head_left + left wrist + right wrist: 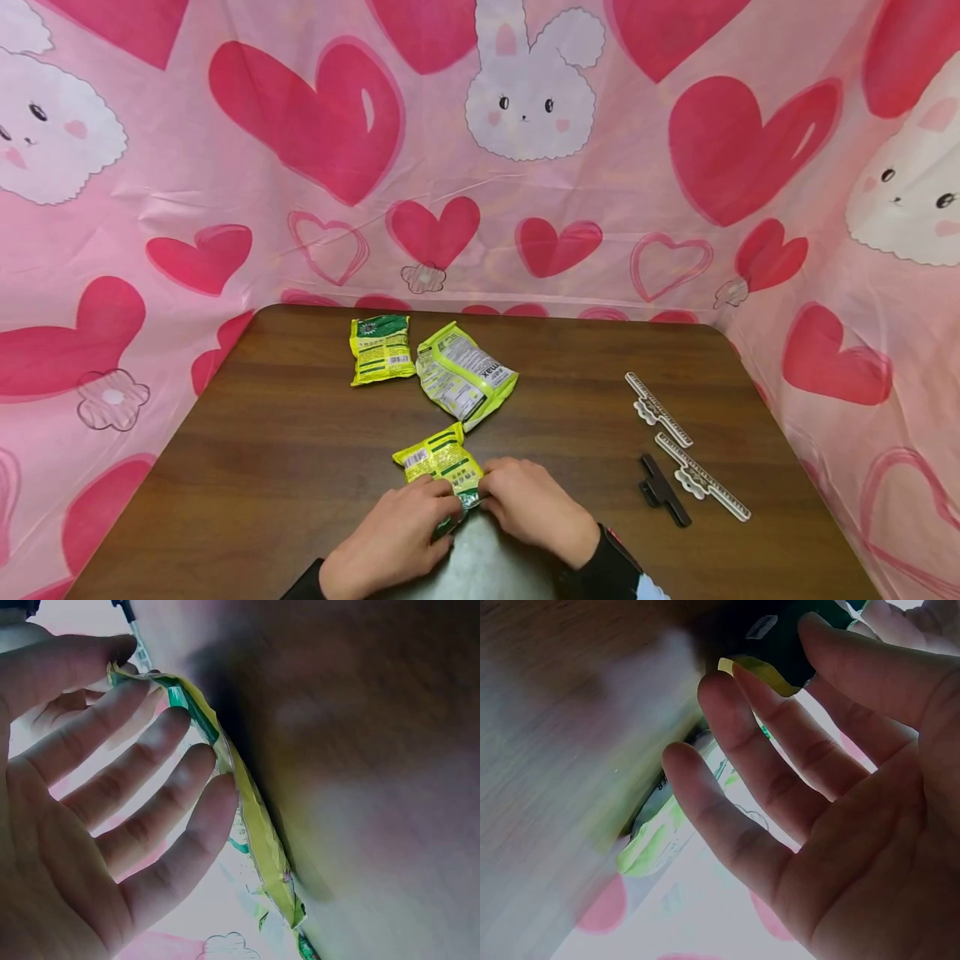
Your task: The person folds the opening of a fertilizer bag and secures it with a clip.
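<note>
While the left hand (pixel 397 529) pinches the near end of a small yellow packet (pixel 444 457) between thumb and forefinger, its other fingers spread along the edge, the right hand (pixel 534 507) grips the same end from the other side. The right wrist view shows that thumb on the packet's dark green part, with fingers behind it. A strip of green shows between the hands. This packet is near the middle of the brown table (pixel 255 467), its free end pointing toward the table's far edge; I cannot tell whether the held end is lifted off the wood. A dark left cuff (pixel 303 582) and a dark right cuff (pixel 615 557) cover the wrists.

Just beyond the held packet sits a larger light green bag (pixel 465 375), printed side up, its lowest corner close to the packet. A second yellow packet (pixel 382 354), with a green top, lies left of the bag, near the far edge and toward the far left corner; whether it touches the bag is hard to tell.

Well to the right, toward the right edge, lie a long white clip (pixel 660 410), a second white clip (pixel 703 477) just nearer, and a black clip (pixel 665 490) beside that one. Behind the far edge hangs pink cloth (pixel 637 108) printed with hearts and rabbits.
</note>
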`<state>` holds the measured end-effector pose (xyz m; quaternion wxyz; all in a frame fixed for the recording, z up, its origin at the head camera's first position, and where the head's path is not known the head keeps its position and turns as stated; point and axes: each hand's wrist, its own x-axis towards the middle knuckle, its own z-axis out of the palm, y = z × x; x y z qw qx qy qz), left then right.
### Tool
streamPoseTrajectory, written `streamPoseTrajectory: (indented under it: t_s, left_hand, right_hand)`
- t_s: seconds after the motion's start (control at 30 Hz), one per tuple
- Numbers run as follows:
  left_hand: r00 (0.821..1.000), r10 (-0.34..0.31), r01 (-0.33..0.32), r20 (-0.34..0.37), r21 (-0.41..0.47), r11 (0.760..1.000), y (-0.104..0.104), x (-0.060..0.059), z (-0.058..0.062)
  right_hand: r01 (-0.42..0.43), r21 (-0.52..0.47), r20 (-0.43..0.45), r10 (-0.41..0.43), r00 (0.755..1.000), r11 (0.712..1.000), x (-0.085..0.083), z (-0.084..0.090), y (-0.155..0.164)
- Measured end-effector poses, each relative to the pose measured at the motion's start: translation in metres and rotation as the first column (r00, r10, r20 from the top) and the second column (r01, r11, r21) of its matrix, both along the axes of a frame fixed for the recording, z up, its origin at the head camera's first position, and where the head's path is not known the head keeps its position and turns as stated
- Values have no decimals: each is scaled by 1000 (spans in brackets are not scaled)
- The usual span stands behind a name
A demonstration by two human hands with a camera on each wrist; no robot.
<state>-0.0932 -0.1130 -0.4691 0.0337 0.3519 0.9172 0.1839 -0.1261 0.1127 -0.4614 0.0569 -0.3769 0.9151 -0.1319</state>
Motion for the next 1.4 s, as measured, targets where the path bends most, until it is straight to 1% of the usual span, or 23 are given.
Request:
streamPoseTrajectory:
  t_s: [0.3,0.4,0.5,0.63,0.9,1.1,1.17,1.3,1.4]
  left_hand:
    - [998,-29,31,60,-33,999,-1,0,4]
    - [998,-40,41,39,-34,999,-1,1,3]
    - [999,-47,47,-2,-17,999,-1,2,2]
    - [998,-42,42,-46,7,999,0,3,1]
    - [999,-32,33,-31,33,999,1,3,0]
    - [999,-33,35,-20,75,997,2,3,5]
    - [1000,-27,27,-9,84,996,2,2,7]
    - [1000,-4,3,11,99,995,2,1,9]
    - [1000,18,-17,-4,107,994,3,0,10]
  right_hand:
    - [17,6,36,-18,999,1000,-1,3,5]
    - [18,7,48,-18,999,1000,1,5,6]
    - [17,7,64,-18,998,1000,1,7,8]
    - [24,-2,96,-23,995,1000,2,9,11]
    - [56,-37,152,-50,987,998,5,11,19]
    - [79,-64,174,-67,982,995,7,15,26]
    - [82,-72,173,-68,983,994,8,16,27]
    - [108,-81,214,-89,973,991,9,19,31]
    - [135,-94,245,-108,963,986,9,22,34]
